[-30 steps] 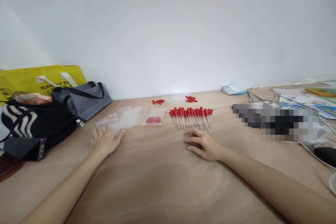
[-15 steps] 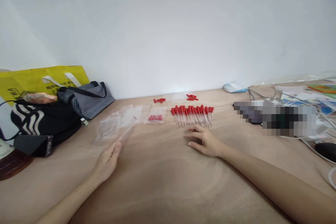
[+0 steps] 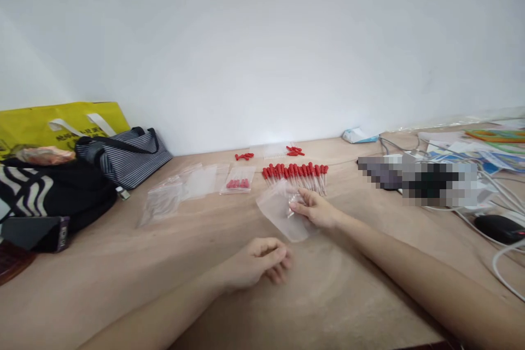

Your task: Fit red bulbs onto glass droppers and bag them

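- Both hands are sitting differently than a second ago: the left hand [image 3: 260,262] is now lying mid-table, away from the pile of empty bags [image 3: 180,191] it was touching. The right hand [image 3: 314,209], flat and empty before, is now holding a clear bag [image 3: 281,212].
- The wooden table [image 3: 123,284] is carrying everything.
- A black-and-white bag [image 3: 53,191], a striped bag [image 3: 123,156] and a yellow bag [image 3: 57,120] are crowding the far left edge, probably to keep them clear of the hands.
- The right hand is pinching the clear bag's edge between thumb and fingertips, which likely keeps the slippery film from sliding.
- The left hand is resting on the table with fingers loosely curled in, holding nothing visible.
- The clear bag is lying partly on the table, just in front of the droppers [image 3: 295,175].
- The red-capped droppers are lying side by side in one row, so each is easy to take singly.
- A small filled bag [image 3: 239,180] is lying just left of that row.
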The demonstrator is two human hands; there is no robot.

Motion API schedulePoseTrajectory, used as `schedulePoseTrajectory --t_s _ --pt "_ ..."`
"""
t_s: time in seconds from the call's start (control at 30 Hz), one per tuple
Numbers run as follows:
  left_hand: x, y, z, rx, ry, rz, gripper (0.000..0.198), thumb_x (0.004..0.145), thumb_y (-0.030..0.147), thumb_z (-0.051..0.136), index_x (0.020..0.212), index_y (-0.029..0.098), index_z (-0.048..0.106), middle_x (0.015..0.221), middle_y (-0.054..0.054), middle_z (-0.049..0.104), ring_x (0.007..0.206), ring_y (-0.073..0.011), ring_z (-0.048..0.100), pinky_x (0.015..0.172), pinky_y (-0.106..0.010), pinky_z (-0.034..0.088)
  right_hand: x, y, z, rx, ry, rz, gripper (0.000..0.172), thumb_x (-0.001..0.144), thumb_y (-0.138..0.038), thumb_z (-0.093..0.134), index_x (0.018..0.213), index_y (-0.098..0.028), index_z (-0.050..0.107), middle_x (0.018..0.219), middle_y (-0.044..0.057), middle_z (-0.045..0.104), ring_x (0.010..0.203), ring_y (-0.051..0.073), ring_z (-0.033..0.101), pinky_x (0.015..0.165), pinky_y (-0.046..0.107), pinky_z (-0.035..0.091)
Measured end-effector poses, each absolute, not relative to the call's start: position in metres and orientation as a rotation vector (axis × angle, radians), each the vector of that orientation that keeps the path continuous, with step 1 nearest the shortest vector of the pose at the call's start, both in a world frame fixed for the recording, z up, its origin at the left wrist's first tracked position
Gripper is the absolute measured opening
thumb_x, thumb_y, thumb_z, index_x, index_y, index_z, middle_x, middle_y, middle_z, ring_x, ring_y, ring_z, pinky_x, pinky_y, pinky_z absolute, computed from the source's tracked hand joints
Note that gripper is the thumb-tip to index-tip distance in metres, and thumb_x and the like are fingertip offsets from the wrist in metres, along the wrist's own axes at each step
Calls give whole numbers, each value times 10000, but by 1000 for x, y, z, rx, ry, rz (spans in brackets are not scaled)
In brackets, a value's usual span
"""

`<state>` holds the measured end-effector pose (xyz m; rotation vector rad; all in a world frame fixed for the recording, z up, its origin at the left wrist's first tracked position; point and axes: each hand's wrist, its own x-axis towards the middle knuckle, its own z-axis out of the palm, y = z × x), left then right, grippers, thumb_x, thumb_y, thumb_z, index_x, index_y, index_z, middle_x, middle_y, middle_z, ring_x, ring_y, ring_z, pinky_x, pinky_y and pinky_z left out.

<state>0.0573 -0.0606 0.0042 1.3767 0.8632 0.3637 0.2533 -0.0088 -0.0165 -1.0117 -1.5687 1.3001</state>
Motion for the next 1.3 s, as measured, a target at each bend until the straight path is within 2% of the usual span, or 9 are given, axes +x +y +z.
schedulePoseTrajectory --t_s 0.17,0.27,0.37,0.53,0.77,0.9,1.1,1.2,1.3 --pt "22 -37 1 2005 1246 701 159 746 306 516 726 159 573 665 1 551 600 -115 494 564 -231 404 273 -11 3 -1264 -2199 253 513 689 -433 610 1123 -172 526 1038 109 570 974 266 500 831 428 364" --pt "20 -21 -6 2125 1284 855 140 759 257 485 796 161 578 752 -21 558 656 -130 515 601 -248 418 261 -25 1 -1422 -2144 -6 414 780 -430 497 1104 -176 539 1073 119 553 1008 264 480 860 428 350" --pt "27 -5 -11 2236 1235 901 180 787 210 435 836 167 603 810 -35 559 694 -134 523 621 -253 421 245 -39 -12 -1555 -2071 31 505 791 -506 430 1139 -149 509 1082 140 548 1030 273 474 859 421 368" --pt "37 22 -10 2355 1119 838 170 762 176 488 812 170 650 795 -35 575 687 -134 527 624 -254 416 237 -48 -26 -1594 -2163 209 716 754 -558 448 1283 -83 358 1309 186 362 1196 309 331 945 452 318" --pt "22 22 -7 2421 745 762 99 721 215 596 704 186 689 751 -50 645 736 -158 580 697 -286 455 257 -31 -18 -1046 -2487 498 741 715 -567 516 1303 -147 352 1348 133 335 1242 246 292 1019 406 255" --pt "14 9 -8 2482 420 611 180 787 224 542 908 208 675 907 -71 682 948 -187 586 874 -338 422 266 -16 -18 -797 -2519 575 672 694 -519 578 1257 -187 423 1300 109 415 1193 222 380 991 377 311" --pt "16 -1 0 2567 582 348 323 831 263 477 1150 288 521 1240 -29 500 1185 -184 411 1034 -416 219 266 -19 -20 -899 -2409 523 651 725 -501 554 1257 -153 417 1287 140 420 1178 224 397 966 382 343" --pt "16 -8 2 2464 747 404 412 790 294 530 1197 281 471 1287 -49 451 1194 -208 392 1009 -419 263 263 -26 -20 -1001 -2416 493 768 704 -541 550 1318 -146 312 1346 150 329 1230 241 316 990 411 303" --pt "14 -11 -3 2296 827 549 431 750 278 571 1165 226 467 1174 -82 546 1081 -198 498 938 -378 368 262 -29 -21 -1128 -2392 481 830 698 -570 534 1343 -134 245 1356 159 308 1245 254 285 1003 437 273"
